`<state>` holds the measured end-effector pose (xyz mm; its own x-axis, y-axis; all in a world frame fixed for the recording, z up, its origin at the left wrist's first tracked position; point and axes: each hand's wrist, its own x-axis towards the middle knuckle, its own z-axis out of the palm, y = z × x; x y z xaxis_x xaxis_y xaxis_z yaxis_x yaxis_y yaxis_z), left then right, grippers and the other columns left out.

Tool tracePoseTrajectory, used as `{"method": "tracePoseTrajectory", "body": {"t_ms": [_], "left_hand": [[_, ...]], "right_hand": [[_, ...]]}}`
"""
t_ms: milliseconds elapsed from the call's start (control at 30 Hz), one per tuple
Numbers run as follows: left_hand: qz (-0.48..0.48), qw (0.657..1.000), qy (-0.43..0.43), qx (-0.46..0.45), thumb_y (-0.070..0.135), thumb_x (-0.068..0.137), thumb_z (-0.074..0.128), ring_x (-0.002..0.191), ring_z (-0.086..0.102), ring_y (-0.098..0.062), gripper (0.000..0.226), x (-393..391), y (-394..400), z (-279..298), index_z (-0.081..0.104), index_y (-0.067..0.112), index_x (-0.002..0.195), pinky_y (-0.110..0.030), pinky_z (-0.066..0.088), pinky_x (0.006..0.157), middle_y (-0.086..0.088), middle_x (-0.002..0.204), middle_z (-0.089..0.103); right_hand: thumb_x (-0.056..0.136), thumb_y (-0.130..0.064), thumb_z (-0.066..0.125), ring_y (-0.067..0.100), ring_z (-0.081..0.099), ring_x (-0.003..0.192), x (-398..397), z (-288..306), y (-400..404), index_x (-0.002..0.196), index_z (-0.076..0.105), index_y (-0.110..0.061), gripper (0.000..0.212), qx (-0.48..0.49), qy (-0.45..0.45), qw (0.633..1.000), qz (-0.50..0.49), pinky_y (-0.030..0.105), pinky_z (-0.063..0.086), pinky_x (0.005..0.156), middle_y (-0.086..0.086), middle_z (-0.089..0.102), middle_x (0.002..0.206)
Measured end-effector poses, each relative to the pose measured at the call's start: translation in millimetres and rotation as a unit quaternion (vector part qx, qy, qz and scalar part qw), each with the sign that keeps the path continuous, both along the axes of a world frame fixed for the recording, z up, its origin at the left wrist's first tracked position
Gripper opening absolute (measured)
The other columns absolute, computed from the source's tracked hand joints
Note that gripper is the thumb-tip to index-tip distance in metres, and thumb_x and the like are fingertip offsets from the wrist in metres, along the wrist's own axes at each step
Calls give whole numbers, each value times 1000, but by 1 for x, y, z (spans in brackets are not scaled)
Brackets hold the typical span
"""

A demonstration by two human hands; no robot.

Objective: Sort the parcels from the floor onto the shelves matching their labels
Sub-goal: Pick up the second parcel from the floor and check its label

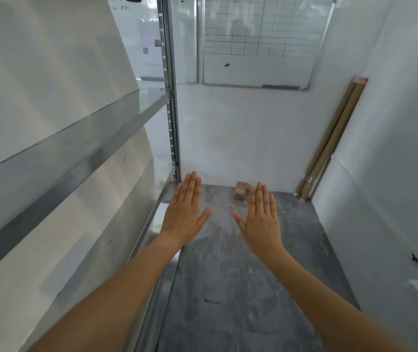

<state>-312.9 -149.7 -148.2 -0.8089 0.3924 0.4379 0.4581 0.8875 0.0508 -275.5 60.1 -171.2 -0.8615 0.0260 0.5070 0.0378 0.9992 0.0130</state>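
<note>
— Head view first: what are your hands doing?

— Both are stretched out in front of me, palms down, over the grey floor (228, 270). My left hand (184, 214) is flat, fingers straight and close together, thumb spread to the side. My right hand (262, 217) mirrors it, also wide and flat. Neither holds anything, and they sit near each other without touching.

— Where is the parcel?

— One small brown parcel (241, 190) lies on the floor by the far wall, just past my right fingertips in the picture, partly hidden behind them. I cannot read any label on it.

— And the shelves?

— A metal shelf (116, 115) runs along my left, held by a perforated upright post (171, 97). My left hand is just beside the post's foot. A lower shelf edge passes under my left forearm.

— Anything else around?

— A whiteboard (258, 41) with a drawn grid hangs on the far wall, and long cardboard tubes (329, 143) lean in the right corner.
</note>
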Motion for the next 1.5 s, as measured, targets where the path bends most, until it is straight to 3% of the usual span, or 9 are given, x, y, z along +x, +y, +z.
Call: {"method": "tracePoseTrajectory", "body": {"t_ms": [67, 200, 433, 600, 967, 1067, 1167, 1367, 1500], "left_hand": [[-2, 1000, 7, -6, 53, 98, 24, 153, 4, -26, 81, -15, 13, -4, 13, -3, 155, -30, -11, 122, -19, 165, 9], [-29, 999, -13, -5, 58, 94, 17, 153, -15, -21, 86, -53, 47, -18, -10, 4, 154, -32, -13, 123, -11, 164, -16], [-19, 1000, -2, -18, 57, 97, 25, 153, -3, -23, 84, -140, 120, -18, -2, 2, 154, -28, -20, 120, -16, 165, -1], [-36, 999, -4, -4, 60, 96, 15, 153, -15, -22, 85, -181, 161, -19, -12, 4, 154, -31, -18, 121, -12, 164, -17], [-48, 998, -17, -21, 61, 96, 24, 154, -9, -21, 88, -293, 223, -36, 0, 2, 156, -36, -8, 122, -14, 166, -5], [-53, 998, -24, -16, 63, 93, 19, 153, -11, -24, 90, -333, 232, -39, -3, 3, 156, -35, -10, 122, -12, 166, -9], [-57, 998, -28, -10, 66, 91, 17, 153, -10, -23, 92, -377, 238, -41, -2, 4, 157, -36, -10, 122, -12, 166, -8], [-78, 996, -22, -26, 66, 92, 20, 154, 1, -26, 93, -455, 255, -46, 8, 2, 157, -39, -4, 122, -14, 166, 2], [-90, 995, -34, -35, 66, 91, 23, 154, 2, -27, 93, -493, 266, -51, 8, 2, 157, -40, -2, 122, -15, 167, 3]], "right_hand": [[105, -61, 4, 41, 36, 149, -12, -7, 11, 150, 39, 13, 93, 2, -10, 1000, -2, 39, 0, 125, 30, 36, 159], [105, -60, 8, 41, 38, 148, -46, -20, 41, 150, 39, 12, 90, 0, -8, 1000, -7, 38, 0, 125, 29, 38, 158], [106, -60, 4, 41, 41, 146, -129, -19, 119, 148, 41, 13, 92, 8, -15, 1000, -27, 39, -1, 125, 31, 41, 156], [105, -61, 3, 39, 37, 148, -169, -25, 160, 150, 40, 12, 93, 30, -23, 999, -19, 39, -1, 125, 29, 39, 158], [106, -58, 15, 40, 36, 148, -274, -38, 215, 151, 34, 12, 85, 12, -28, 999, -42, 38, 1, 126, 30, 36, 159], [101, -56, 28, 40, 39, 147, -307, -41, 220, 150, 38, 11, 84, 10, -25, 998, -49, 41, 13, 126, 30, 38, 158], [105, -59, 14, 38, 40, 147, -341, -40, 222, 150, 41, 11, 87, 15, -29, 998, -56, 44, 23, 124, 28, 40, 158], [99, -54, 31, 41, 42, 145, -409, -44, 236, 148, 42, 13, 83, 34, -21, 996, -82, 39, 4, 125, 30, 41, 156], [99, -53, 34, 40, 42, 145, -442, -49, 248, 149, 43, 11, 81, 31, -22, 996, -81, 42, 13, 125, 28, 41, 157]]}}
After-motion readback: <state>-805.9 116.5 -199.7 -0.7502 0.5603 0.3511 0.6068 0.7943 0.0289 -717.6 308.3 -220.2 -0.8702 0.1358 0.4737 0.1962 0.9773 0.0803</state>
